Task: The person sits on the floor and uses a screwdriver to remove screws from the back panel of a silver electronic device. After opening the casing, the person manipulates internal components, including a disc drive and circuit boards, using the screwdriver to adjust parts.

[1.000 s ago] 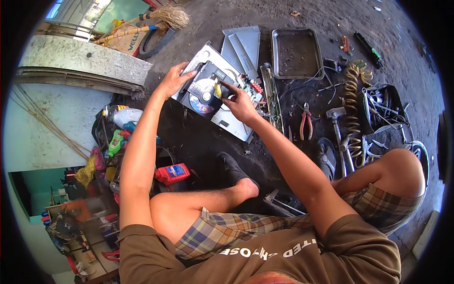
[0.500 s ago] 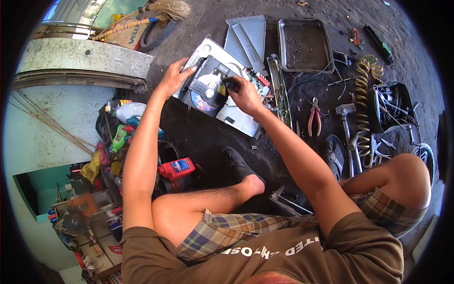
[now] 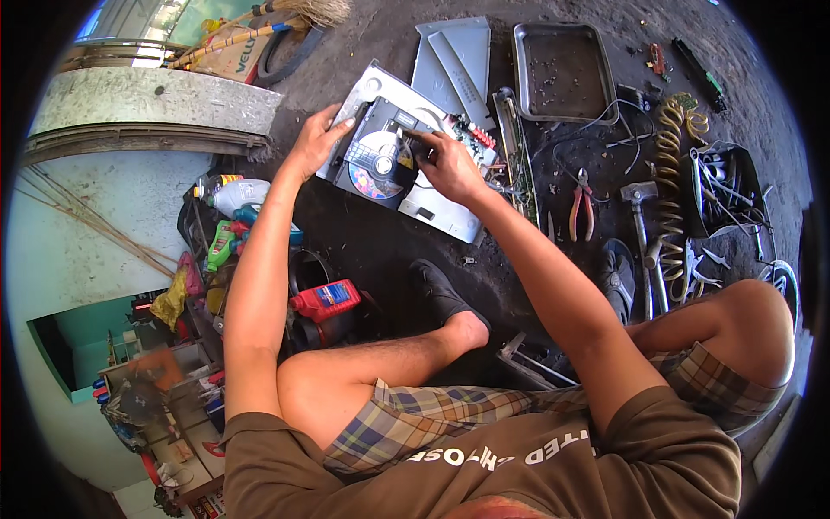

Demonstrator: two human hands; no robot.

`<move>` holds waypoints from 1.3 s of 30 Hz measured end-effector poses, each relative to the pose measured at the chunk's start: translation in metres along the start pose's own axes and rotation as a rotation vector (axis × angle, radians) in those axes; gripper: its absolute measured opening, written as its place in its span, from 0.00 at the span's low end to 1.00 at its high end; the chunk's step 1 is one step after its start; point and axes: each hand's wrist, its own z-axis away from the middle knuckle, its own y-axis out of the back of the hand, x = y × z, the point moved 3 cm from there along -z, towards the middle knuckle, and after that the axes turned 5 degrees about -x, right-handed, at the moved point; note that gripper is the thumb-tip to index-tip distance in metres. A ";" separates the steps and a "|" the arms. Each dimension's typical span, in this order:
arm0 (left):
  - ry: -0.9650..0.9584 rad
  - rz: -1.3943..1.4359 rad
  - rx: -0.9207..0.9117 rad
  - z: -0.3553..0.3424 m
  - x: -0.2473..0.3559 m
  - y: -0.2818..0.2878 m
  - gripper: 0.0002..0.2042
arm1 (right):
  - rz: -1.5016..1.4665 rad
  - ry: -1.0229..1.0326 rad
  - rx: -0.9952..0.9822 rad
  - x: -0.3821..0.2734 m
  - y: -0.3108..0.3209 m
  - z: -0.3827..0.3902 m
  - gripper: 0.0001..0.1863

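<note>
While the left hand (image 3: 317, 144) grips the metal casing (image 3: 443, 208) by its left edge, the disc (image 3: 373, 168) lies toward the casing's lower-left corner, just left of the nearer right hand (image 3: 451, 169); whether its bent fingers grasp anything, I cannot tell.

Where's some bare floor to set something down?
The ground looks bare between the player and red bottle, with another open patch between the broom and grey panel. Right of the right hand it's crowded: pliers, hammer and coiled hose lie close together.
</note>
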 end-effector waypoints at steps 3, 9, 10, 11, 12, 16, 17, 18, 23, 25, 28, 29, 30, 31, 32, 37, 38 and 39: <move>-0.048 0.004 0.044 -0.001 -0.001 -0.001 0.29 | 0.046 0.011 -0.018 0.001 -0.003 0.001 0.23; -0.059 0.013 0.030 -0.002 -0.004 0.000 0.28 | 0.002 -0.064 0.017 0.002 -0.003 0.004 0.24; -0.059 0.012 0.033 -0.001 -0.004 0.000 0.28 | 0.011 -0.041 0.009 -0.001 -0.003 0.006 0.23; -0.062 0.010 0.035 -0.001 -0.003 0.000 0.27 | 0.021 -0.020 0.005 -0.002 -0.002 0.007 0.23; -0.065 0.009 0.037 -0.001 -0.003 -0.001 0.27 | 0.037 -0.006 -0.002 0.000 -0.003 0.008 0.23; -0.066 -0.003 0.029 -0.004 -0.001 0.000 0.26 | 0.082 0.030 0.038 0.009 -0.006 0.010 0.22; -0.064 -0.008 0.027 -0.004 -0.002 0.000 0.26 | 0.089 0.033 0.063 0.007 -0.006 0.010 0.21; -0.062 -0.013 0.025 -0.004 -0.003 0.001 0.26 | 0.063 0.030 0.065 0.006 -0.007 0.011 0.21; -0.062 0.008 0.037 0.000 -0.003 0.000 0.25 | 0.023 0.007 -0.045 0.000 -0.006 0.011 0.22; -0.062 0.013 0.038 0.001 -0.003 0.001 0.25 | 0.022 -0.003 0.006 0.000 -0.004 0.009 0.22; -0.059 0.002 0.032 -0.003 0.002 -0.002 0.25 | 0.042 0.016 0.078 0.008 -0.004 0.010 0.21; -0.059 -0.002 0.032 -0.002 0.003 -0.002 0.25 | 0.049 0.032 0.096 0.007 -0.004 0.010 0.21; -0.060 -0.007 0.033 -0.002 0.003 -0.002 0.26 | 0.038 0.017 0.060 0.007 -0.005 0.010 0.23; -0.061 -0.019 0.037 -0.002 0.004 -0.002 0.26 | 0.027 0.003 0.024 0.007 -0.006 0.011 0.25; -0.061 -0.033 0.042 -0.001 0.003 0.000 0.26 | 0.014 -0.010 -0.014 0.004 -0.007 0.011 0.28; -0.052 -0.050 0.045 0.001 0.005 0.002 0.27 | 0.060 0.013 -0.088 -0.005 -0.013 0.014 0.35; -0.055 -0.038 0.040 0.000 0.005 0.001 0.26 | 0.070 0.020 -0.075 -0.003 -0.013 0.014 0.34; -0.058 -0.027 0.035 -0.002 0.006 0.000 0.26 | 0.079 0.028 -0.062 -0.002 -0.013 0.014 0.34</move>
